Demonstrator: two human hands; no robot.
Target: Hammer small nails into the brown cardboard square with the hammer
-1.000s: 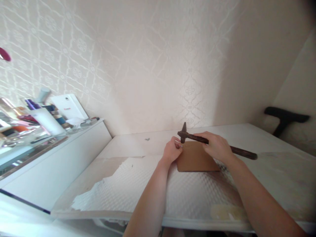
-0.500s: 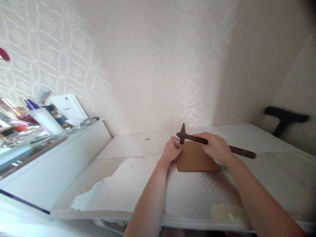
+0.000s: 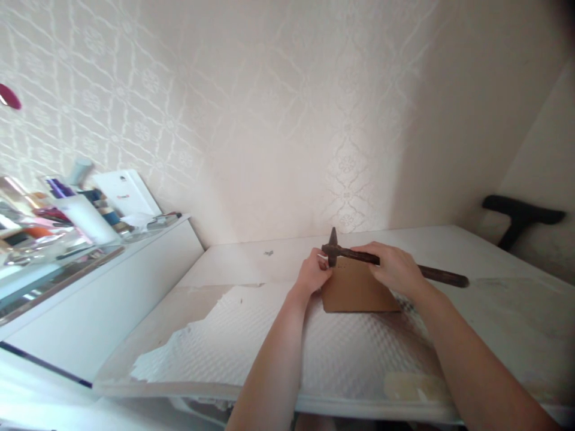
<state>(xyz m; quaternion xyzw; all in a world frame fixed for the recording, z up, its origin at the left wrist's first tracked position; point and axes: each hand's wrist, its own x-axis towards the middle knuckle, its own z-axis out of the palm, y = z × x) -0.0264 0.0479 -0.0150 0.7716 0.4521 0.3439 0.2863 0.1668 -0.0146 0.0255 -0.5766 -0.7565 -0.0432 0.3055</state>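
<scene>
My right hand (image 3: pixel 396 267) is wrapped round the wooden handle of a hammer (image 3: pixel 333 247), whose dark metal head points its thin end upward. The hammer's lower face is over the far left corner of a flat brown board (image 3: pixel 359 290). Close beside that corner, my left hand (image 3: pixel 313 270) has its fingers pinched together. Whatever lies in that pinch is too small and too covered to name. A short row of tiny dark marks shows along the board's far edge, partly behind the hammer.
The board lies on a white table (image 3: pixel 251 263) with a torn quilted-pattern covering (image 3: pixel 215 341). Small grey bits (image 3: pixel 268 252) lie further back. At left, a white cabinet (image 3: pixel 135 293) carries bottles and a white box (image 3: pixel 128 194). A black T-shaped object (image 3: pixel 521 212) stands at right.
The hammer head has dropped slightly toward the board's far left corner. My left hand keeps its pinch in nearly the same place.
</scene>
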